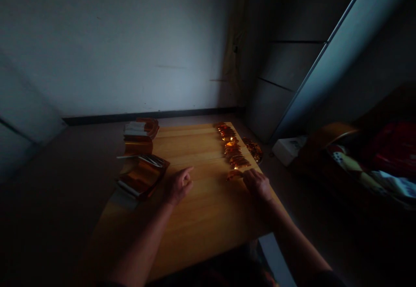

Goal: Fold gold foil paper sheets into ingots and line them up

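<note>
ok so your left hand [180,186] is hanging empty over the table [204,209], finger and thumb apart, and your right hand [257,183] is touching the orange piece [233,174] ending the foil row [232,147] nearest you, can't tell if it's gripping

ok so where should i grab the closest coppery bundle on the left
Probably pinch the closest coppery bundle at its right edge, coming from the right with the left hand: that edge faces the hand, with nothing visible between, and seems to curve upward.
</note>
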Available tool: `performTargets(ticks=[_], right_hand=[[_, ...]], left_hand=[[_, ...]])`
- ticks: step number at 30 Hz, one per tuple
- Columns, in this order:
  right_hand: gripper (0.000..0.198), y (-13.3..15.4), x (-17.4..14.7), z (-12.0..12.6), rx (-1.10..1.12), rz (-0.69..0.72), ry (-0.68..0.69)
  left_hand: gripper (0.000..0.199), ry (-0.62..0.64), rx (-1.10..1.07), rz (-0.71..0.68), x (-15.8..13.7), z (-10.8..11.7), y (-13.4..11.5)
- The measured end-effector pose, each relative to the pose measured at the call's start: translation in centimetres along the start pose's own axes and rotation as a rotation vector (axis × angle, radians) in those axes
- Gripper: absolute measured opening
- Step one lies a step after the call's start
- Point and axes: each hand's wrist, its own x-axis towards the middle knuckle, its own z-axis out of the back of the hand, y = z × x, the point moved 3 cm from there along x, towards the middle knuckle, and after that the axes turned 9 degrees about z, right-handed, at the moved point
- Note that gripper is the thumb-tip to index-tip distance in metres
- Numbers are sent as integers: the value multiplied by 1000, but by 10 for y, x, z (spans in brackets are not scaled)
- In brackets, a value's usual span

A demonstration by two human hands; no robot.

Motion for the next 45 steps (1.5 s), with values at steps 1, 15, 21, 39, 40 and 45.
performTargets(ticks=[1,15,21,39,40,45], right_hand=[[26,-12,-7,2,-21,-10,-1],[25,-39,-2,-4,-109,-53,56],[25,-43,6,-9,-116,-59,81],[21,-44,10,-21,-174,-118,28],[19,-43,10,-21,-167,-120,45],[16,-43,7,-18,-130,-133,99]], left_hand=[[50,-2,3,2,1,0,1],[39,-46,23,-18,1,-2,10],[37,-36,43,-27,0,-2,10],[36,-27,81,-1,-2,1,1],[35,-28,85,-2,-2,2,0],[35,-34,87,-12,-1,1,2]])
